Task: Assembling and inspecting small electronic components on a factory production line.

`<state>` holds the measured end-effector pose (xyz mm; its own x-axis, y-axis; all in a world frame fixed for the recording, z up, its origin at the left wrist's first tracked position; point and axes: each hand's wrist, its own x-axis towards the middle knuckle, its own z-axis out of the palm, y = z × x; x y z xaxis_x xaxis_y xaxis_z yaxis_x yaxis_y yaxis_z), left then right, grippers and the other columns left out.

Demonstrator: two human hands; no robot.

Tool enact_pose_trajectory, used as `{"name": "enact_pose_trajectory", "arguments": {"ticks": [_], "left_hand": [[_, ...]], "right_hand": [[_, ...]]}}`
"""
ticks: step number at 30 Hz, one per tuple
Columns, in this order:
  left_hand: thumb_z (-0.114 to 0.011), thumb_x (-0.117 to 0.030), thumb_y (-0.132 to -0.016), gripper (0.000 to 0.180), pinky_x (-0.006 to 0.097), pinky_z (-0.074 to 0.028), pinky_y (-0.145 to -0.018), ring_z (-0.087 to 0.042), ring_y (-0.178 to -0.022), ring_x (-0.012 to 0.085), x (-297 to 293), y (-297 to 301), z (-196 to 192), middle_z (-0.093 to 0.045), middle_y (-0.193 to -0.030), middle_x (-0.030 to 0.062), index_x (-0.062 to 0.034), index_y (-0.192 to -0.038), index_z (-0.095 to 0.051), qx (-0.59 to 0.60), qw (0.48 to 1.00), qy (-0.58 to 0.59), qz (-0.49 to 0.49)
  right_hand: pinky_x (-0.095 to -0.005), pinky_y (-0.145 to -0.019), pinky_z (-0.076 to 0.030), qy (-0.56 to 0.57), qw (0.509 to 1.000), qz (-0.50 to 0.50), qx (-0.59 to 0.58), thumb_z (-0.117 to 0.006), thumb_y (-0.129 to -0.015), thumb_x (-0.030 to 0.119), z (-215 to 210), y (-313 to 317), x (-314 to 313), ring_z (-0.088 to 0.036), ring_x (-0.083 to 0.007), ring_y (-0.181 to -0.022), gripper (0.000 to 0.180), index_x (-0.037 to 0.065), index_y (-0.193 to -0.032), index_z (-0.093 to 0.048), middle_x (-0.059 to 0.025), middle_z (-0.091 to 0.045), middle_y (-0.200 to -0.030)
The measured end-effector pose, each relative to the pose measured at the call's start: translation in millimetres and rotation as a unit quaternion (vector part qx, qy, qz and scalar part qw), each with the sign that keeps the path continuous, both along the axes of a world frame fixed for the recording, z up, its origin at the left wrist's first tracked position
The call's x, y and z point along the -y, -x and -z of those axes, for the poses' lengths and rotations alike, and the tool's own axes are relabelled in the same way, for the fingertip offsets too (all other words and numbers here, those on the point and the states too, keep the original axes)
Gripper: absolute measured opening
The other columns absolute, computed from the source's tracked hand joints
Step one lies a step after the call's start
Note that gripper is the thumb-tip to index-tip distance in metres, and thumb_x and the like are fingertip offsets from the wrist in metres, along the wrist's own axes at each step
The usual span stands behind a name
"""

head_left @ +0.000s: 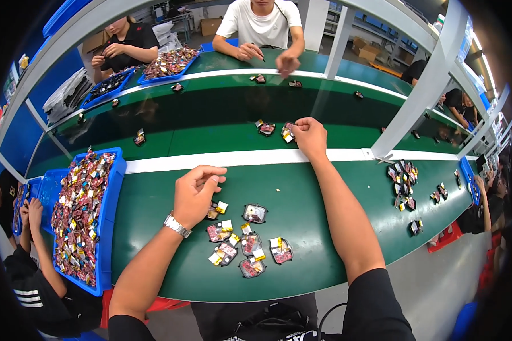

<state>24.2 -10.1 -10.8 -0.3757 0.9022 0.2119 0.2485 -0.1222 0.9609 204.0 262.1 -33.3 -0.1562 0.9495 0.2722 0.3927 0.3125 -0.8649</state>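
My right hand (311, 138) reaches over the conveyor belt and pinches a small electronic module (288, 132) with a yellow tab. Beside it on the belt lies another small cluster of modules (265, 128). My left hand (193, 195), with a metal watch on the wrist, hovers over the green table, fingers loosely bent and nothing visible in them. Partly hidden beneath it is a module (213, 212). Several flat, dark-rimmed modules with clear casings, red parts and yellow-white tabs lie nearby, among them one module without a visible yellow tab (255, 213) and one at the right (281, 250).
A blue tray (117, 187) heaped with small parts stands at my left. A white rail (210, 159) separates table and belt. More modules (403, 182) lie at the right, near a grey post (421, 79). Co-workers sit across the belt and at both sides.
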Motion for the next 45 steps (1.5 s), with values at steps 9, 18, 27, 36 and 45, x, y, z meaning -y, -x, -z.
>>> {"name": "enact_pose_trajectory", "arguments": {"ticks": [9, 18, 27, 36, 45], "left_hand": [[-0.054, -0.003, -0.097, 0.016, 0.028, -0.056, -0.077, -0.069, -0.096, 0.0199, -3.8, -1.6, 5.7, -0.069, -0.111, 0.0138, 0.0036, -0.107, -0.063, 0.003, 1.0, 0.006, 0.003], [-0.054, -0.003, -0.097, 0.016, 0.028, -0.056, -0.077, -0.069, -0.095, 0.0195, -5.0, -0.3, 6.2, -0.069, -0.11, 0.0139, 0.0042, -0.107, -0.063, 0.006, 1.0, 0.008, 0.006], [-0.054, -0.002, -0.096, 0.016, 0.027, -0.056, -0.076, -0.068, -0.094, 0.0161, -3.6, 5.2, 6.0, -0.07, -0.107, 0.0106, 0.0024, -0.106, -0.065, -0.027, 0.999, 0.01, -0.024], [-0.055, -0.005, -0.095, 0.016, 0.027, -0.055, -0.073, -0.067, -0.091, 0.0146, -15.8, 0.6, 6.0, -0.068, -0.109, 0.0087, 0.0014, -0.108, -0.063, -0.018, 1.0, -0.007, -0.024], [-0.047, -0.023, -0.103, 0.034, 0.027, -0.05, -0.086, -0.061, -0.096, 0.0124, 3.5, 13.0, -10.1, -0.066, -0.113, 0.0088, 0.0032, -0.121, -0.06, 0.202, 0.968, 0.06, 0.136]], "right_hand": [[-0.0317, -0.07, -0.053, -0.002, 1.0, 0.025, 0.018, -0.081, -0.076, 0.019, -5.7, -9.4, 0.3, -0.066, -0.0176, -0.07, 0.024, 0.001, -0.087, -0.069, -0.0072, -0.069, -0.076], [-0.0387, -0.075, -0.054, -0.065, 0.993, 0.068, 0.073, -0.075, -0.078, 0.016, 0.5, -18.6, -9.7, -0.068, -0.0275, -0.075, 0.02, 0.001, -0.09, -0.069, -0.0109, -0.069, -0.08], [-0.043, -0.086, -0.045, -0.199, 0.912, -0.006, 0.359, -0.078, -0.073, 0.05, -6.9, 26.7, 23.9, -0.058, -0.0304, -0.101, 0.055, 0.002, -0.098, -0.065, -0.0131, -0.066, -0.099], [-0.0414, -0.092, -0.048, -0.257, 0.938, -0.123, 0.199, -0.082, -0.068, 0.033, -14.1, -6.8, 24.9, -0.061, -0.0332, -0.099, 0.05, 0.003, -0.105, -0.07, -0.0149, -0.069, -0.104], [-0.0398, -0.093, -0.047, -0.199, 0.869, -0.452, 0.02, -0.075, -0.07, 0.02, -44.7, -1.8, 163.8, -0.055, -0.0335, -0.104, 0.064, 0.001, -0.128, -0.054, -0.019, -0.061, -0.106]]}}
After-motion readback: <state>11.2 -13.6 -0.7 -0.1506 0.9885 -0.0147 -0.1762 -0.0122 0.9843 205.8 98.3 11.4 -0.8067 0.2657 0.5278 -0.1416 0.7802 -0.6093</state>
